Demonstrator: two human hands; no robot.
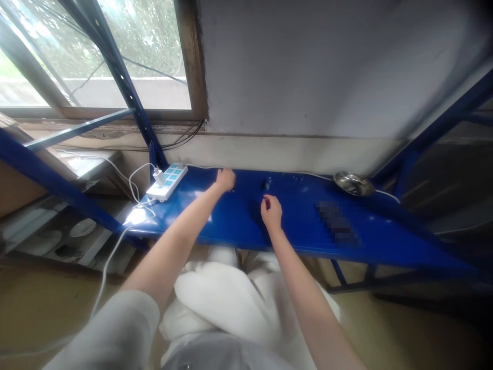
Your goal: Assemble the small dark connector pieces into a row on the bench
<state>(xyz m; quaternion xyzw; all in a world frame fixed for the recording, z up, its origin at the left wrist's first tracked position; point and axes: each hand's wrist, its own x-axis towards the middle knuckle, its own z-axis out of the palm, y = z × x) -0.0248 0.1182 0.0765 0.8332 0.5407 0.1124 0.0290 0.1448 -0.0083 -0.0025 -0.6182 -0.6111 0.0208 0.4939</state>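
Note:
My left hand (226, 180) is down at the back of the blue table (246, 226), its fingers curled at the surface near some tiny bits. What it grips, if anything, is too small to name. Nearer the middle, my right hand (271, 210) is closed in a pinch around a small dark reddish item that I cannot make out. Just beyond it lie a small black piece (264, 184) and a small clear bluish piece (268, 182). Several tiny pieces are scattered farther back, toward the wall.
A white power strip (168, 182) with a plugged-in white charger (158, 176) sits at the left end, its cable hanging over the edge. A shiny metal dish (353, 184) stands at the back right. A blurred dark object (337, 222) lies on the right. Blue posts frame both ends.

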